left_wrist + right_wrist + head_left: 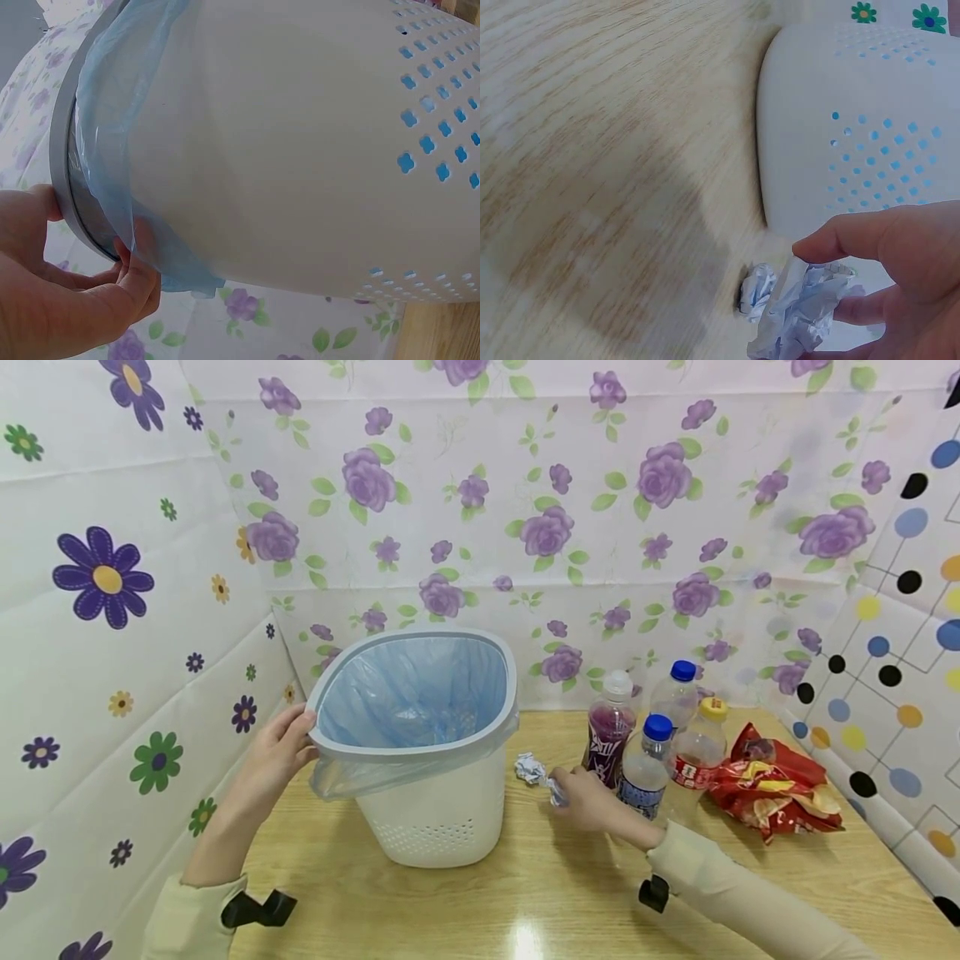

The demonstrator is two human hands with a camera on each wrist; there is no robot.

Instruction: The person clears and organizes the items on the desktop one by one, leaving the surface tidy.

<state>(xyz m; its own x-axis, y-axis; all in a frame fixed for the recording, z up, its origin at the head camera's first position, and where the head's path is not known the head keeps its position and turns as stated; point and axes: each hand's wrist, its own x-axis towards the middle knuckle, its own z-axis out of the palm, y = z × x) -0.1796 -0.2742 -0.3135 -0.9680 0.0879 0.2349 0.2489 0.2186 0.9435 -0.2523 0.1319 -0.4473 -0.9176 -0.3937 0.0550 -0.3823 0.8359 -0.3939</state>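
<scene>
Wood table (450, 902): left hand (273, 756) grips bin (435, 810) rim; right hand (592, 800) pinches paper wad (555, 792).

Staged recording booth, not a lived-in room. Padded panels (112, 635) in floral and dotted prints enclose a wooden table (540, 893) on three sides. On the table stand a lined waste bin (427, 752) and, beside it, bottles (645, 735).

Four bottles (646, 766), two paper wads (531, 768)
</scene>
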